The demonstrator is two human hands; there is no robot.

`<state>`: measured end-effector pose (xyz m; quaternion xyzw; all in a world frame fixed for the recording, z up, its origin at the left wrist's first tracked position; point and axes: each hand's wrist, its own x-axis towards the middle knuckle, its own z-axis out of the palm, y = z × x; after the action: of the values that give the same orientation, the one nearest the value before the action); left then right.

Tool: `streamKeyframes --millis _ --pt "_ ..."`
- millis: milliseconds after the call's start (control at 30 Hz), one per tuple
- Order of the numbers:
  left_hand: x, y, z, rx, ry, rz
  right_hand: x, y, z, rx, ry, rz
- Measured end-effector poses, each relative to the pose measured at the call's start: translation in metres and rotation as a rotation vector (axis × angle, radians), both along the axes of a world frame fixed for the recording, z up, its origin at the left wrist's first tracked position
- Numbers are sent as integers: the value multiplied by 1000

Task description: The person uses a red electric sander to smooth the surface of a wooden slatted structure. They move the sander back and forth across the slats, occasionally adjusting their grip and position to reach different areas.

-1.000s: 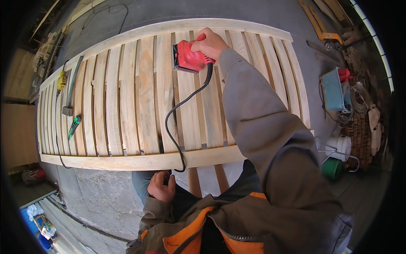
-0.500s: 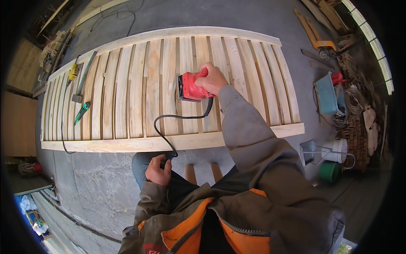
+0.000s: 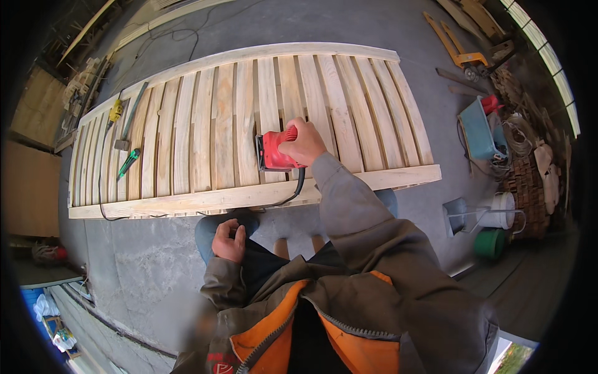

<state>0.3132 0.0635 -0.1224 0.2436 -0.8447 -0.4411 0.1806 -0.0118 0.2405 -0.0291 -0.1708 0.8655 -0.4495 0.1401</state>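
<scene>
My right hand (image 3: pixel 304 144) is wrapped around the body of a red electric sander (image 3: pixel 276 151). The sander sits on the pale wooden slats of a long slatted panel (image 3: pixel 224 156), close to its near rail. Its black cord (image 3: pixel 293 194) drops over that rail and partly goes out of sight. Below the rail, near my knee, my left hand (image 3: pixel 229 242) rests with its fingers loosely curled, and I see nothing in them.
On the panel's left part lie a hammer (image 3: pixel 132 118), a green utility knife (image 3: pixel 129 163) and a yellow tool (image 3: pixel 115 112). Right of the panel stand a blue tub (image 3: pixel 478 134), a white bucket (image 3: pixel 498 212) and a green bucket (image 3: pixel 489 244). A yellow pallet jack (image 3: pixel 464 57) is farther back.
The sander in my right hand has come nearer to me, toward the near rail. Its cord, earlier looped across the slats, now hangs over the rail. My left hand stays near my knee.
</scene>
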Motion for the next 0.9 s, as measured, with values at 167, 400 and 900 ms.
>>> streamKeyframes --millis 167,400,900 --pt "-7 16 43 -3 67 -71 31 -7 16 20 112 -75" --pt "-100 65 128 -210 176 -398 73 -15 44 83 270 -148" --pt "-134 58 147 561 111 -504 114 9 69 35 395 -75"
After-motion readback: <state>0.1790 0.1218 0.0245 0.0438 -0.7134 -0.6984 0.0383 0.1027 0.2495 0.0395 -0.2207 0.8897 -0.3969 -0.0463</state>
